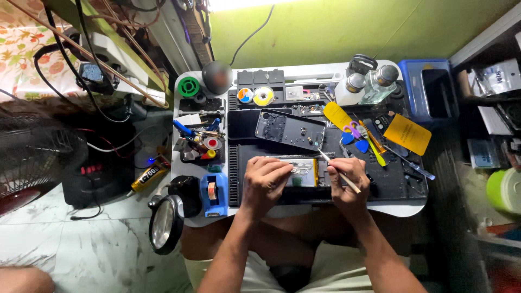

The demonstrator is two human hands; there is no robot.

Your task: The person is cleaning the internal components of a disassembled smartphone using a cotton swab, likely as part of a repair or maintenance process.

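Right hand [347, 182], just right of centre, is pinched shut around a thin tool [337, 170], its tip angled up-left onto the opened phone [304, 171]. Left hand [264, 182] sits beside it, fingers curled down and pressing on the left part of that phone; whether it grips anything I cannot tell. The phone lies flat at the near edge of the black mat [380, 187], dead centre of the frame, its insides showing between the two hands.

Just above, a dark back cover [290, 129] lies tilted on the mat. To its right, a yellow pry card [337, 115], blue picks [355, 142] and an orange card [407, 134]. Further up, two clear bottles [369, 84] stand near the table's [404, 209] far edge, with a blue box [431, 89] at the upper right.

Left of the hands, a blue tape dispenser [214, 193] sits at the table's near-left corner, a cluster of small tools [196, 142] above it, and a green spool [189, 87] higher up. A round magnifier [164, 224] hangs off the lower left, over the pale floor [81, 249]. A glue tube [146, 177] lies beyond the table's left edge, and a fan [32, 157] fills the far left.
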